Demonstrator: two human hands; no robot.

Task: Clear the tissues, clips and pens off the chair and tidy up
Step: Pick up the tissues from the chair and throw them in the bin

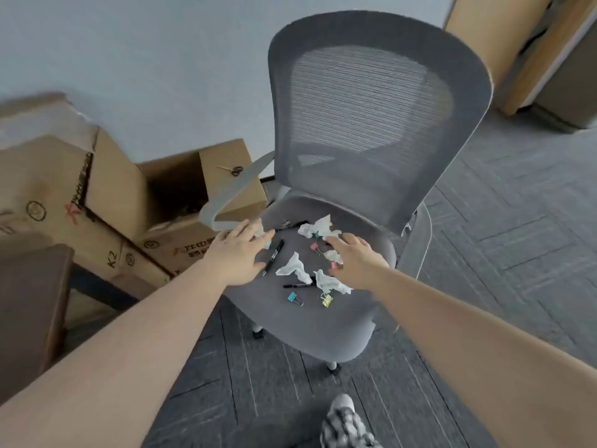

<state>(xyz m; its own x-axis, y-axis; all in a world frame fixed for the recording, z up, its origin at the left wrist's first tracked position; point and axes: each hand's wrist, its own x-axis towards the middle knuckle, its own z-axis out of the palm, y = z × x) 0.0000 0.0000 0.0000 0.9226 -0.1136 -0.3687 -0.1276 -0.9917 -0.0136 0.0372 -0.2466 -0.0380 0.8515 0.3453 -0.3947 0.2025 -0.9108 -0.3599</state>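
A person looks down at a grey office chair [323,331] with a mesh back. Both bare arms reach forward over its padded seat. The left hand [237,253] hovers above the seat's left edge, fingers spread wide and holding nothing, with a crumpled tissue partly hidden beneath the fingertips. The right hand [355,263] hovers over the right side of the seat, also open with fingers spread and empty.

Scattered across the seat between the hands are several crumpled white tissues: one large tissue [318,227] near the back edge, one middle tissue [295,270] at the centre, and one front tissue [331,282] just beside the right hand. A black pen [274,256] lies at a slant just beside the left hand; a second pen [297,285] lies across the centre, and another dark pen sits near the back edge. A blue clip [293,298] and a yellow clip [327,300] lie close together toward the front edge. Pink clips [316,247] sit by the right hand.

Cardboard boxes [106,202] stand left of the chair on the carpeted floor.

The step in hand appears to be the first gathering. It would likely go best by scooping the soft tissues first in one hand, then pinching each small clip singly, since they may slip toward the seat's front edge.
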